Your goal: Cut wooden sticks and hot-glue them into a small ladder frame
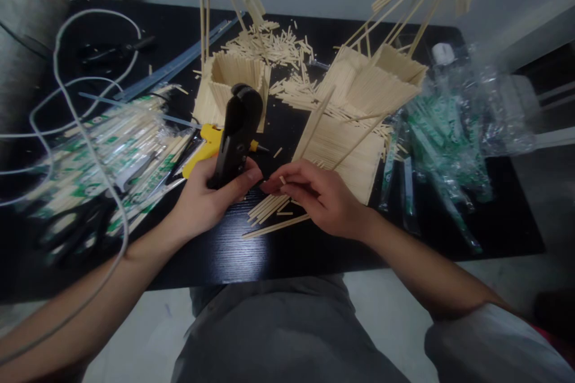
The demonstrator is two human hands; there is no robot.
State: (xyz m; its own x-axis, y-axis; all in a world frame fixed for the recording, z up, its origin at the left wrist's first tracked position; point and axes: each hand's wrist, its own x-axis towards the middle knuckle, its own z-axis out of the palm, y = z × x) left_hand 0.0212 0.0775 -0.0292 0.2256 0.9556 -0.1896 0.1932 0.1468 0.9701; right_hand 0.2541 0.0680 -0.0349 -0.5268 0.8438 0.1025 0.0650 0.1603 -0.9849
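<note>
Midway: left hand (202, 200) clamps a black tool (236, 131), right hand (321, 197) pinches a stick (283, 180); built box (245, 72) at twelve o'clock, loose sticks (269, 209) unused.

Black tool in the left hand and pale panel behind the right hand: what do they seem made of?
The black tool, gripped by the left hand, looks like moulded plastic, matt with a dull sheen. The pale panel seems bare wood or bamboo: thin sticks laid side by side, unpainted. The right hand pinches a short stick of the same look.

On the table (287, 257), wrapped chopsticks (121, 155) lie left of the glue gun (203, 154), stick panels (345, 149) right.
</note>
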